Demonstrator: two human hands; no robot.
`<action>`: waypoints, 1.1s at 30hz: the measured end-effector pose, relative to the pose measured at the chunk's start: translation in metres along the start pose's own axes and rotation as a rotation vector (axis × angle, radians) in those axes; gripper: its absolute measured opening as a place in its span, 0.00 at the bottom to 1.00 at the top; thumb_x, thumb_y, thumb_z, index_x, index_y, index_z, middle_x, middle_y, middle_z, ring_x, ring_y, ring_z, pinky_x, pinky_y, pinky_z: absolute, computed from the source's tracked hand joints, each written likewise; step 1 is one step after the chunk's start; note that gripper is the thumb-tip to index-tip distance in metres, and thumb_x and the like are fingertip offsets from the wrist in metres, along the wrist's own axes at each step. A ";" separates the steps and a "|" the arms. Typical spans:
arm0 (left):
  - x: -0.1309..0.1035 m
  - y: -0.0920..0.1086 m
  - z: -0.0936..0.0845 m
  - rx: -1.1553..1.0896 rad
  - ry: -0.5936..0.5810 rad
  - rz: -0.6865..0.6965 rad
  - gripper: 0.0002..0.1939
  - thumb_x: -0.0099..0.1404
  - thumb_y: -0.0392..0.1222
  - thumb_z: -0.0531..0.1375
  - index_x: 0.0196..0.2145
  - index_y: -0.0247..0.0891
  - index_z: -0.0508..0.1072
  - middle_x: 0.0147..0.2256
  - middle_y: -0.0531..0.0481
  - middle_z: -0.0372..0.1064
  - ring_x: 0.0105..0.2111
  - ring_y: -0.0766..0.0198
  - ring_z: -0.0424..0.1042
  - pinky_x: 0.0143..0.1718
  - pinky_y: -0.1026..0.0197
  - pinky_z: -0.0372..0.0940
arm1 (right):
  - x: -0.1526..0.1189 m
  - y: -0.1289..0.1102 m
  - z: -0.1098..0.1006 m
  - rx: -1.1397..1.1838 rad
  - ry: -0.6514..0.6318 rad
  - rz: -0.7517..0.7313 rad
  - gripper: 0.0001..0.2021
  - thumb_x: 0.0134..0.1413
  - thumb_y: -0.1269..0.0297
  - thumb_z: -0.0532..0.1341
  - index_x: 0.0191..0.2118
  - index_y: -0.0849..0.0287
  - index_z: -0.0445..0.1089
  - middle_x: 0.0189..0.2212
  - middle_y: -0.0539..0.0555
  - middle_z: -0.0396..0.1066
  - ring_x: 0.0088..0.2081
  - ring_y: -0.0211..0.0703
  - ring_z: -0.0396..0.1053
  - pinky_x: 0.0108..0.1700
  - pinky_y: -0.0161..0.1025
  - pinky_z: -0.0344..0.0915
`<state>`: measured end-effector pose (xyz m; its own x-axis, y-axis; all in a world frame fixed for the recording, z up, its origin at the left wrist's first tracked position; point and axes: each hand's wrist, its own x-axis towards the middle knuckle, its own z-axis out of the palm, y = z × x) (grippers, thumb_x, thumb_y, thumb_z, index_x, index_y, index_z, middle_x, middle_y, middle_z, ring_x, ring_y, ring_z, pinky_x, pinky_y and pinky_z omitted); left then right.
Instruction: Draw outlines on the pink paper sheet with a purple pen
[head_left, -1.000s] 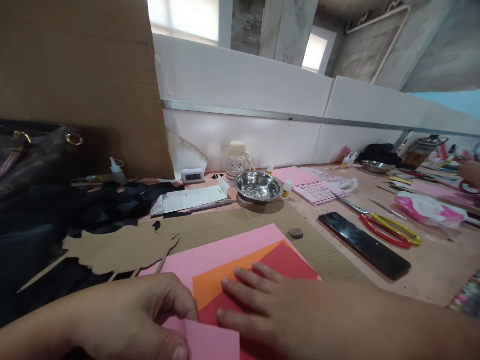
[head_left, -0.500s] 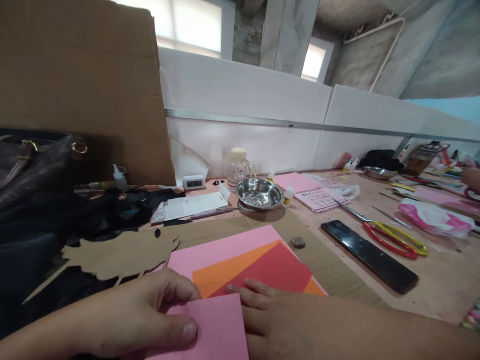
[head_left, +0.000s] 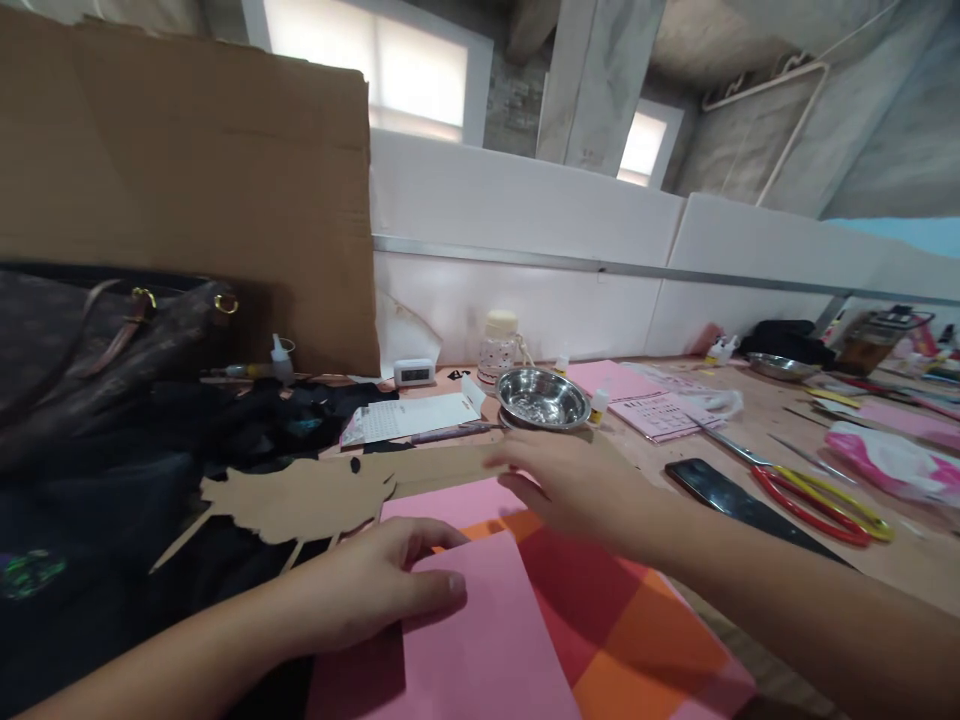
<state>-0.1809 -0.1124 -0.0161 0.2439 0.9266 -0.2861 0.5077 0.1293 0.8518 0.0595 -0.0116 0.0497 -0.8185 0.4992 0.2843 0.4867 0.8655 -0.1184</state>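
Held pink sheet (head_left: 487,640): at lower centre, in front of the person, raised over the layered papers; far corner points away from the body
Long edge: the visible right-hand side runs from that far corner back toward the person, slanting right as it nears; the near end is cut off by the frame, so full length cannot be told
Left hand (head_left: 382,580): the nearer of the two, in contact; thumb flat on the upper face by the left side of the sheet, the other fingers tucked behind, a narrow pinch on paper
Right hand (head_left: 570,490): beyond the far corner, fingers loosely parted and pointing left, nothing seen between them; whether they touch the papers below cannot be told
Sheet from right fingers: toward the person, its far corner near the right thumb, a little paper showing between
Red sheet (head_left: 555,600): right of the held sheet, partly covered by it
Orange sheet (head_left: 660,650): under the red, showing to the near right
Lower pink sheet (head_left: 427,505): under the orange, showing at the far left
Cardboard cut-out (head_left: 292,505): left, beyond the left forearm
Steel bowl (head_left: 543,412): beyond the right hand
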 end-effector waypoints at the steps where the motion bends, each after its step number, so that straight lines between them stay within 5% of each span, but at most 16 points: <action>1: 0.000 0.001 0.000 0.002 0.005 0.008 0.32 0.61 0.58 0.66 0.58 0.41 0.79 0.43 0.48 0.81 0.40 0.51 0.79 0.40 0.58 0.71 | 0.017 0.001 0.007 -0.050 -0.067 -0.019 0.19 0.71 0.75 0.58 0.62 0.55 0.75 0.57 0.58 0.79 0.55 0.49 0.77 0.55 0.43 0.71; 4: -0.001 0.007 0.000 0.001 -0.009 0.042 0.29 0.60 0.56 0.67 0.57 0.42 0.80 0.48 0.47 0.82 0.46 0.48 0.79 0.44 0.57 0.72 | 0.071 0.002 0.031 -0.153 -0.177 0.008 0.21 0.66 0.79 0.61 0.61 0.58 0.76 0.55 0.60 0.79 0.56 0.53 0.76 0.56 0.46 0.72; 7: -0.002 0.010 -0.001 -0.010 -0.038 0.066 0.29 0.60 0.56 0.67 0.56 0.42 0.80 0.49 0.46 0.82 0.48 0.47 0.79 0.47 0.56 0.73 | 0.108 0.004 0.057 -0.192 -0.186 0.096 0.10 0.72 0.71 0.62 0.53 0.61 0.78 0.54 0.61 0.77 0.56 0.56 0.76 0.57 0.55 0.74; 11: -0.001 0.013 -0.001 -0.025 -0.065 0.092 0.30 0.60 0.57 0.67 0.56 0.42 0.80 0.48 0.47 0.83 0.48 0.47 0.80 0.47 0.55 0.73 | 0.124 0.002 0.078 -0.170 -0.160 0.188 0.17 0.71 0.57 0.67 0.59 0.59 0.73 0.58 0.59 0.75 0.54 0.53 0.77 0.54 0.56 0.77; 14: -0.003 0.015 -0.001 -0.020 -0.071 0.109 0.29 0.61 0.59 0.66 0.55 0.41 0.80 0.49 0.46 0.82 0.48 0.47 0.80 0.47 0.55 0.73 | 0.120 -0.007 0.066 -0.097 -0.094 0.205 0.14 0.72 0.61 0.65 0.58 0.61 0.73 0.55 0.61 0.76 0.52 0.53 0.77 0.53 0.54 0.76; 18: -0.005 0.014 -0.004 0.001 -0.043 0.110 0.33 0.63 0.62 0.66 0.58 0.39 0.78 0.46 0.45 0.82 0.44 0.50 0.79 0.43 0.57 0.71 | 0.089 -0.026 0.020 0.054 0.052 0.170 0.15 0.79 0.69 0.50 0.61 0.61 0.67 0.53 0.63 0.78 0.49 0.49 0.76 0.50 0.44 0.71; 22: -0.003 0.009 -0.005 0.018 -0.022 0.093 0.34 0.64 0.66 0.65 0.58 0.40 0.78 0.39 0.48 0.80 0.36 0.56 0.76 0.36 0.60 0.66 | 0.022 -0.032 -0.013 0.234 0.105 0.054 0.07 0.72 0.62 0.60 0.46 0.56 0.75 0.41 0.55 0.81 0.39 0.47 0.75 0.40 0.40 0.67; 25: -0.002 0.007 -0.003 0.031 -0.020 0.080 0.34 0.64 0.66 0.64 0.57 0.39 0.78 0.34 0.51 0.78 0.31 0.59 0.73 0.32 0.61 0.63 | -0.030 -0.021 -0.015 0.217 0.062 -0.138 0.12 0.67 0.70 0.61 0.50 0.51 0.78 0.36 0.51 0.81 0.34 0.43 0.74 0.36 0.38 0.65; 28: -0.005 0.009 0.001 0.064 0.011 0.042 0.34 0.63 0.64 0.64 0.58 0.40 0.77 0.30 0.53 0.76 0.29 0.58 0.72 0.31 0.61 0.62 | -0.059 -0.006 -0.013 0.158 0.139 -0.294 0.16 0.69 0.67 0.56 0.56 0.57 0.76 0.43 0.59 0.81 0.40 0.48 0.77 0.41 0.42 0.69; 30: -0.008 0.013 0.004 0.097 0.046 0.003 0.34 0.63 0.61 0.63 0.61 0.41 0.76 0.28 0.54 0.75 0.29 0.57 0.73 0.31 0.60 0.63 | -0.066 0.003 -0.014 0.154 0.207 -0.243 0.18 0.75 0.59 0.52 0.55 0.58 0.77 0.43 0.60 0.81 0.42 0.51 0.77 0.45 0.46 0.71; 33: -0.010 0.017 0.010 0.155 0.104 -0.045 0.34 0.62 0.56 0.62 0.64 0.45 0.74 0.31 0.52 0.79 0.34 0.52 0.78 0.37 0.57 0.68 | -0.071 0.008 -0.012 0.289 0.107 -0.102 0.25 0.77 0.44 0.51 0.56 0.55 0.79 0.42 0.58 0.83 0.41 0.50 0.79 0.46 0.47 0.74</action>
<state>-0.1664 -0.1232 -0.0026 0.1353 0.9538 -0.2683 0.6393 0.1228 0.7590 0.1249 -0.0402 0.0403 -0.8144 0.4154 0.4053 0.2844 0.8944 -0.3453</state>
